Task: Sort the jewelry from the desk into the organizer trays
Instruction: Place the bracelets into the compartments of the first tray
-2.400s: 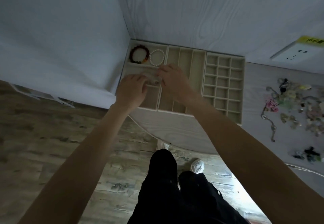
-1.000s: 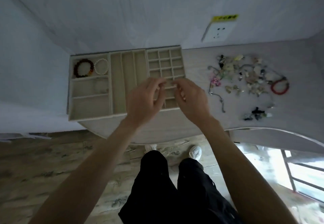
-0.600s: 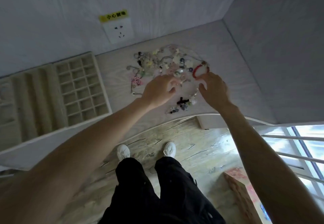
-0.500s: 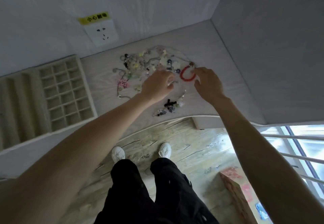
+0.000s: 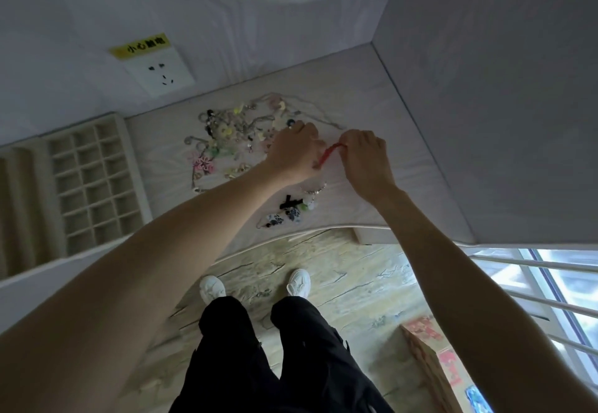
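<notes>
The right hand (image 5: 367, 157) pinches a red bracelet (image 5: 327, 155); the left hand (image 5: 293, 154), fingers curled, also grips it

A white wall socket (image 5: 159, 71) was mounted above the pale desk (image 5: 382, 99); below the desk, wood-grain floor (image 5: 349, 293) was lit by a barred window (image 5: 550, 283).

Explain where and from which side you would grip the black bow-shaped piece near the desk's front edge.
Pinch the black bow at its narrow centre knot, coming straight down from above. It lies flat on the desk, and beads crowd its near side, so a top pinch looks cleanest.
</notes>
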The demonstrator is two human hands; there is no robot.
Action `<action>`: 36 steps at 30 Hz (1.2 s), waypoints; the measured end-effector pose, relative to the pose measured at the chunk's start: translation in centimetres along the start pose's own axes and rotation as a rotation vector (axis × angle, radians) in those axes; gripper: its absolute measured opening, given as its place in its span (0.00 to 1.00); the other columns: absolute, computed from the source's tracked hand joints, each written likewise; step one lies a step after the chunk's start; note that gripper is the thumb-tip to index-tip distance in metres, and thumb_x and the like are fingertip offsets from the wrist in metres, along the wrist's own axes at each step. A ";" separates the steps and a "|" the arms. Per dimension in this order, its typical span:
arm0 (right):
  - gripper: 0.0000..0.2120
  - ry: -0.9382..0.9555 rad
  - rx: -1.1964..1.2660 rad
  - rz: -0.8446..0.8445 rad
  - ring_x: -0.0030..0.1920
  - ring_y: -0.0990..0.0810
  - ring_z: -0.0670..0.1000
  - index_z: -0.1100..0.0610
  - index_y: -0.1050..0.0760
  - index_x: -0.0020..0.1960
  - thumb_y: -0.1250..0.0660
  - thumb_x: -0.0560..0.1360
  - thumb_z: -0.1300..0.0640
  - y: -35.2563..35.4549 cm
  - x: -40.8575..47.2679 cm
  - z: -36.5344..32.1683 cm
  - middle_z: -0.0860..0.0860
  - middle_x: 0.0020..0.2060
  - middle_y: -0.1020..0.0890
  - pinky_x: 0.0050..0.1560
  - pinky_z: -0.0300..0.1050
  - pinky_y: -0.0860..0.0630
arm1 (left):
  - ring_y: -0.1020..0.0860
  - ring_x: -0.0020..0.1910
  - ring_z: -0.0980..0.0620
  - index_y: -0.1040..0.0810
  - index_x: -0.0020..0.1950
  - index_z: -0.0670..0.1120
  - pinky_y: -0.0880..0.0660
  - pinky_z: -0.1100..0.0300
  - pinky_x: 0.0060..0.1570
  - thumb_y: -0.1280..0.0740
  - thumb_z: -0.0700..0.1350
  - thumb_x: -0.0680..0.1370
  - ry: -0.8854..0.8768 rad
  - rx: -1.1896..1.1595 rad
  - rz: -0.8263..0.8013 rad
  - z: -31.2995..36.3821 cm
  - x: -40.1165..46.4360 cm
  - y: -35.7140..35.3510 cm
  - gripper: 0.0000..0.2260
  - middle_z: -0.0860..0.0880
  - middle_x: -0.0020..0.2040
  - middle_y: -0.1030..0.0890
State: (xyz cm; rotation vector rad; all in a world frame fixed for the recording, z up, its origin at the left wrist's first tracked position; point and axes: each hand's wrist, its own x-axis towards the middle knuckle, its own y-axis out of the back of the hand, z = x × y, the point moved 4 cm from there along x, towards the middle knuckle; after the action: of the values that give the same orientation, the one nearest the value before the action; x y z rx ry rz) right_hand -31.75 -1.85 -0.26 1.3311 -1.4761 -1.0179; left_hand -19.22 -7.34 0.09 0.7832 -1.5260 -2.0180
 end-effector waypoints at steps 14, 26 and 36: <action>0.03 -0.041 0.857 0.077 0.37 0.19 0.49 0.58 0.30 0.51 0.39 0.78 0.60 2.9 0.6 -20.0 0.48 0.37 0.21 0.39 0.43 0.22 | 0.19 0.45 0.50 0.26 0.59 0.45 0.24 0.54 0.55 0.35 0.38 0.76 0.572 -1.840 0.363 -9.8 -17.0 3.7 0.11 0.47 0.44 0.18; 0.09 -0.194 1.215 -0.607 0.36 0.19 0.51 0.59 0.26 0.46 0.38 0.75 0.71 -8.2 -0.9 -42.0 0.55 0.36 0.23 0.40 0.44 0.18 | 0.20 0.31 0.59 0.27 0.44 0.44 0.21 0.63 0.35 0.37 0.28 0.76 0.989 -1.469 0.903 -24.2 -39.3 3.7 0.11 0.53 0.31 0.19; 0.14 0.160 0.884 -0.726 0.53 0.21 0.55 0.63 0.23 0.58 0.34 0.73 0.66 -14.5 2.1 -59.4 0.57 0.53 0.19 0.59 0.53 0.26 | 0.22 0.52 0.49 0.22 0.58 0.47 0.25 0.57 0.53 0.37 0.35 0.73 1.186 -0.542 0.757 -37.0 -48.9 3.6 0.16 0.46 0.54 0.19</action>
State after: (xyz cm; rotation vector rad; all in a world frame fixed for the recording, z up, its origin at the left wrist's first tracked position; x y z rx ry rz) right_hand 29.22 -6.20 2.61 2.6423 -1.3780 -0.6258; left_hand 41.77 -0.31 3.13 0.7601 -0.4129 -0.9382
